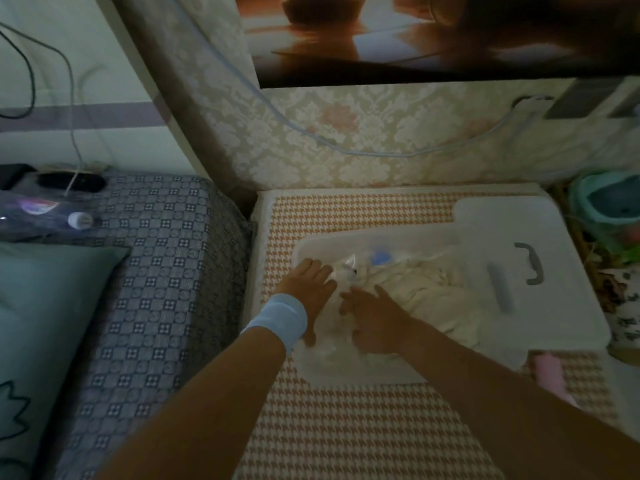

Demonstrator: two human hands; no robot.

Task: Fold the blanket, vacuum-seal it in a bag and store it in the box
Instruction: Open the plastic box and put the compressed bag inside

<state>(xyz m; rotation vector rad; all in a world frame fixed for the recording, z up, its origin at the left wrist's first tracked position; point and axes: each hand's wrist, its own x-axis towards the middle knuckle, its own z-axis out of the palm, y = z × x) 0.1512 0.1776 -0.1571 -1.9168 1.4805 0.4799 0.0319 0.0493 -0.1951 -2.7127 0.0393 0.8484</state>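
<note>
Two hands (311,287) (375,322) press one bagged blanket (433,292) into one box (346,374).

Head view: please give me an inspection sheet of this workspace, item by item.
Surface: houndstooth bed cover, bearing the box.
Job's things: cream blanket in its clear bag lies inside the open box; lid with a grey handle sits at the box's right side.
Clutter: pink item near the lid; bottle on the grey checked cover at left.
Hands: left hand and right hand both rest flat on the bag, fingers straight, gripping nothing.
Cables: pale cable sags along the wall; thinner cables at far left.
Surroundings: patterned wallpaper, teal pillow, green basket.
</note>
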